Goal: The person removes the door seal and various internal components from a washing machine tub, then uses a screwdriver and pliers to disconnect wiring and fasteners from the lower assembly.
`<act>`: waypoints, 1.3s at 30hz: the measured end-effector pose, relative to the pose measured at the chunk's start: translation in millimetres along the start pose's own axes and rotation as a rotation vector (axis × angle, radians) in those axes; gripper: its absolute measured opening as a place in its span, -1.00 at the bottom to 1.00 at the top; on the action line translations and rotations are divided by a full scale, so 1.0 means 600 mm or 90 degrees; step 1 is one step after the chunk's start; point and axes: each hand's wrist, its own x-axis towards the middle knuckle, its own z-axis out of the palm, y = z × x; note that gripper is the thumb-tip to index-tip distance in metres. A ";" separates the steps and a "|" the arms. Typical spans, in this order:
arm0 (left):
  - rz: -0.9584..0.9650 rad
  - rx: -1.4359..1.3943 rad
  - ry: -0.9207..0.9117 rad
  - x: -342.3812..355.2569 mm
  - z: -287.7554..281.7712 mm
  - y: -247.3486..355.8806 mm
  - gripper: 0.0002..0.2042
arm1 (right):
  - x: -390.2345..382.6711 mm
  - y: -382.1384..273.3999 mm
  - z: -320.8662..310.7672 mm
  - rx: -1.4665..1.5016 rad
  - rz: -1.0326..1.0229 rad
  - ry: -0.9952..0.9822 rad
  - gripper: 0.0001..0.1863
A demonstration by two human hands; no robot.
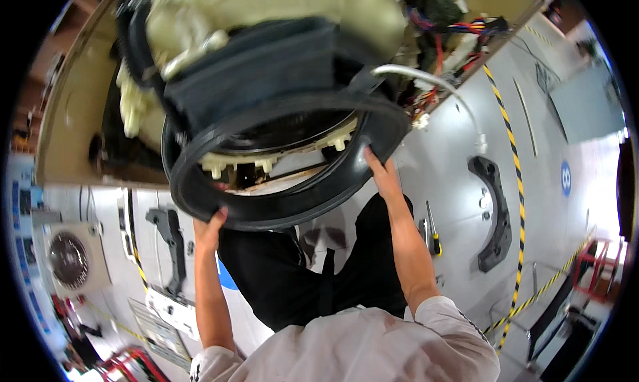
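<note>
The left hand (210, 230) grasps the black ring (279, 217) at its lower left, with the thumb laid over the near rim; how the other fingers are placed under it, I cannot tell. The right hand (384, 174) grasps the same ring at its right side, the thumb pressing on the inner wall, so the grip of both hands is closed around the rubber. The ring is in the middle of the frame, tilted, above the person's black trousers (266, 275), and through its hole some cream teeth (265, 164) are seen. Whether its far side is fixed to something, I cannot tell

Behind the ring, at the top of the frame, is the cream tub (266, 2), partly blurred. The tan cabinet (73, 116) stands at the upper left, and coloured wires (466, 28) lie at the upper right. From there a white hose (436, 81) bends down to the right

On the grey floor (459, 182), right of the right forearm, is a screwdriver (435, 239) with a yellow and black handle, and farther right a dark curved block (496, 215), near the striped tape (510, 132). At the left of the frame another dark block (174, 252) lies, and beyond it stands a white machine (74, 257) with a round door
</note>
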 end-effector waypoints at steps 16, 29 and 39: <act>-0.169 0.235 -0.054 0.074 -0.045 0.197 -0.34 | -0.072 -0.085 0.063 0.006 0.157 0.151 -0.66; -0.206 0.318 -0.070 0.064 -0.042 0.252 -0.61 | -0.174 -0.197 0.052 -0.181 0.233 0.186 -0.69; -0.238 0.269 -0.118 0.063 -0.060 0.283 -0.56 | -0.238 -0.283 0.072 -0.182 0.304 0.206 -0.67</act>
